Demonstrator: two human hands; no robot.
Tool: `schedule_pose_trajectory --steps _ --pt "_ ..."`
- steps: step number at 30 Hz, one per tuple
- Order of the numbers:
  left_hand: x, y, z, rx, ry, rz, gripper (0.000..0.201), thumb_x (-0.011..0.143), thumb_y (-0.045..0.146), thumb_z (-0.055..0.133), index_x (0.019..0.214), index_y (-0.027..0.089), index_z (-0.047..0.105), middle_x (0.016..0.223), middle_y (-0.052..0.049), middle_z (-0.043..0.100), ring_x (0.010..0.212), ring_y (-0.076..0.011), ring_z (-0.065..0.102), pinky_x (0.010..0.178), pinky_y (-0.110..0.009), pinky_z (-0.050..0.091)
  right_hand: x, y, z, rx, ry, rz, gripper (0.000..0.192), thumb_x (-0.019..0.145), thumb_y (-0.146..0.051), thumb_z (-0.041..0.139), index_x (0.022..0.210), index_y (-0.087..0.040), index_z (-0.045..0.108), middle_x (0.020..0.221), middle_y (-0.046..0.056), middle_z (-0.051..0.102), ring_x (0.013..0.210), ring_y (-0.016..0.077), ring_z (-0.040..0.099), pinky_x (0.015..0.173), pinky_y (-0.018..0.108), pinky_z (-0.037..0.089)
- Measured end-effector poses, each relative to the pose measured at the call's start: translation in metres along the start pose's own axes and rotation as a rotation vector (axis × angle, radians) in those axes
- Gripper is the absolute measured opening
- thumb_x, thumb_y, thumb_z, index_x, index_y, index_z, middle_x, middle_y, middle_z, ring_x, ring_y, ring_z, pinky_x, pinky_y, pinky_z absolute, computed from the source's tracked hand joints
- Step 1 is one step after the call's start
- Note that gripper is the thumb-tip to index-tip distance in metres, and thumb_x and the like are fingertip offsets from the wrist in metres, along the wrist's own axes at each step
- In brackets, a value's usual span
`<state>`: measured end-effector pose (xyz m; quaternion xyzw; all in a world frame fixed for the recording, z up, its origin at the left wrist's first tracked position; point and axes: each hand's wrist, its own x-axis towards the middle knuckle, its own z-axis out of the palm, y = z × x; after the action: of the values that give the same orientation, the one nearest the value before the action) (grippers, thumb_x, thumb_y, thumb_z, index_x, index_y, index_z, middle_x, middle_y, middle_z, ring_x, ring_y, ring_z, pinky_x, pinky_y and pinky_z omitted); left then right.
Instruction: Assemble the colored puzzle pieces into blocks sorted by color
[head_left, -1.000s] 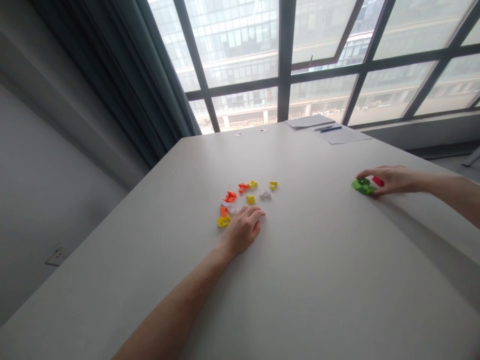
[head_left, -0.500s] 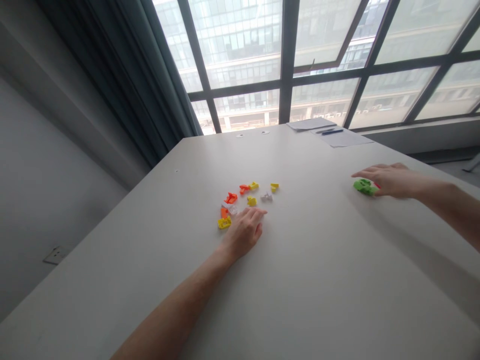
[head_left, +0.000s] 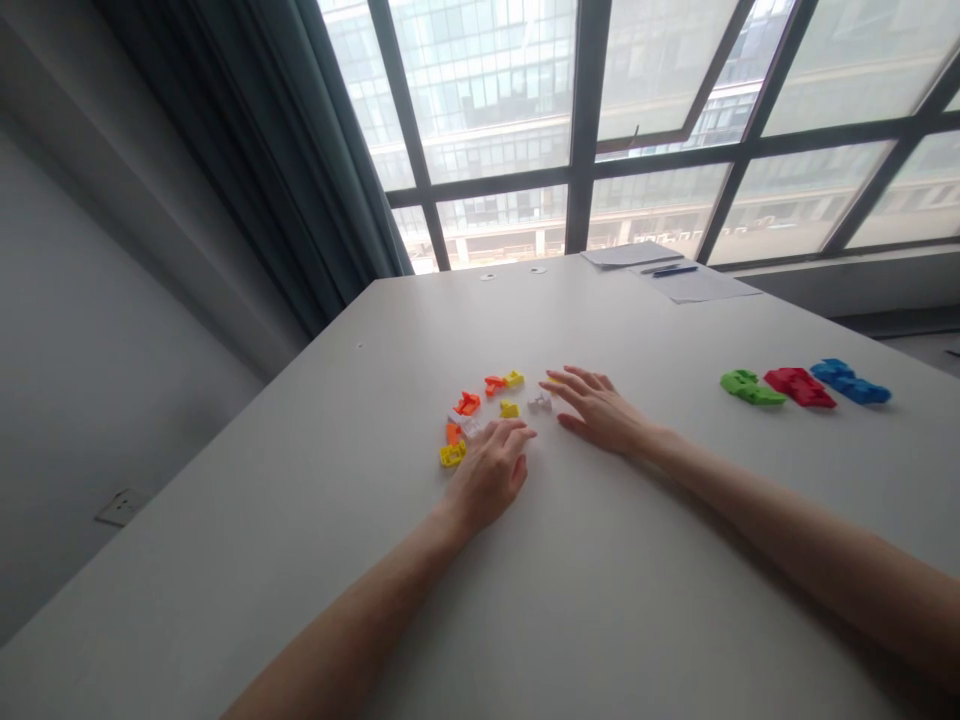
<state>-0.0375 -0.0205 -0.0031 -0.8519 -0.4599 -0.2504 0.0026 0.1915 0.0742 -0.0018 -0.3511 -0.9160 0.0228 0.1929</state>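
- Tabletop: pale, carries all items listed; its near edge is cut off.
- Hands: set apart from each other, near but not touching. The left hand lies palm down, fingers close together and slightly bent; whether anything sits beneath it cannot be told. The right hand, at 2 o'clock from the left, has its fingers spread and grips nothing visible. Both forearms are cut off by the frame.
- Blue block, red block and green block: a row at 3 o'clock from the right hand, well apart from it. Judged light, stiff plastic; best taken by the long sides. Whether each is one part or several is unclear.
- Small pieces, around the left hand: yellow frame-like piece at 9 o'clock; orange-red piece at 11; yellow stub at 1; white piece between 1 and 2. Judged very light, rigid, somewhat slippery, thin projections perhaps fragile; pinch the thicker body. White ones blend into the surface.
- Yellow sliver: at the right fingertips, mostly hidden; contact cannot be confirmed.
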Motion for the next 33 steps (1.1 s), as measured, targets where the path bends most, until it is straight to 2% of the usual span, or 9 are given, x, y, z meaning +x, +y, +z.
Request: schedule_pose_trajectory --steps 3,9,13,18,27,31,33 --pt "0.0 0.0 0.001 0.05 0.005 -0.025 0.039 0.085 0.008 0.052 0.122 0.021 0.052 0.133 -0.011 0.053 0.126 -0.0277 0.047 0.104 -0.048 0.043 -0.001 0.002 0.006 0.026 -0.035 -0.035 0.044 0.098 -0.039 0.036 0.139 -0.029 0.045 0.145 0.007 0.049 0.138 0.0306 0.033 0.105 0.052 0.031" --pt "0.001 0.002 0.003 0.147 -0.083 -0.133 0.045 0.087 0.017 0.054 0.132 0.019 0.048 0.145 -0.015 0.045 0.134 -0.0301 0.042 0.111 -0.053 0.031 -0.006 0.004 0.007 0.115 0.087 -0.087 0.027 0.096 -0.038 0.045 0.116 -0.027 0.061 0.119 0.006 0.067 0.122 0.025 0.051 0.1 0.043 0.035" --pt "0.002 0.005 0.0 0.202 -0.125 -0.17 0.043 0.091 0.022 0.049 0.133 0.021 0.048 0.148 -0.012 0.044 0.135 -0.0266 0.041 0.114 -0.052 0.025 -0.007 0.004 0.01 0.139 0.144 -0.103 0.017 0.094 -0.035 0.052 0.102 -0.025 0.062 0.111 0.007 0.069 0.113 0.0231 0.057 0.096 0.04 0.037" --pt "0.002 0.004 0.001 0.23 -0.137 -0.188 0.043 0.092 0.025 0.047 0.134 0.021 0.047 0.15 -0.011 0.042 0.136 -0.0268 0.041 0.114 -0.051 0.026 -0.008 0.002 0.009 0.165 0.134 -0.1 0.017 0.089 -0.032 0.059 0.104 -0.023 0.059 0.108 0.006 0.069 0.108 0.0222 0.059 0.095 0.038 0.037" --pt "0.002 0.0 -0.004 0.293 -0.038 -0.198 0.044 0.088 0.02 0.051 0.132 0.02 0.045 0.142 -0.013 0.048 0.131 -0.0266 0.044 0.11 -0.047 0.03 -0.01 0.003 0.008 0.152 0.094 -0.07 0.017 0.088 -0.032 0.058 0.101 -0.022 0.06 0.108 0.008 0.068 0.106 0.0234 0.059 0.091 0.039 0.039" --pt "0.003 -0.009 -0.01 0.464 0.008 -0.339 0.044 0.085 0.02 0.056 0.128 0.015 0.049 0.129 -0.016 0.055 0.116 -0.0312 0.051 0.099 -0.046 0.039 -0.019 0.013 -0.004 0.081 0.054 -0.091 0.017 0.091 -0.034 0.052 0.102 -0.023 0.061 0.103 0.008 0.069 0.104 0.0234 0.06 0.091 0.04 0.039" --pt "0.003 -0.015 -0.012 0.526 0.003 -0.402 0.04 0.084 0.022 0.058 0.123 0.013 0.053 0.119 -0.017 0.058 0.108 -0.0322 0.052 0.09 -0.044 0.043 -0.027 0.021 -0.009 0.036 0.065 -0.053 0.018 0.092 -0.033 0.051 0.102 -0.023 0.062 0.103 0.008 0.069 0.103 0.0237 0.06 0.091 0.041 0.039"
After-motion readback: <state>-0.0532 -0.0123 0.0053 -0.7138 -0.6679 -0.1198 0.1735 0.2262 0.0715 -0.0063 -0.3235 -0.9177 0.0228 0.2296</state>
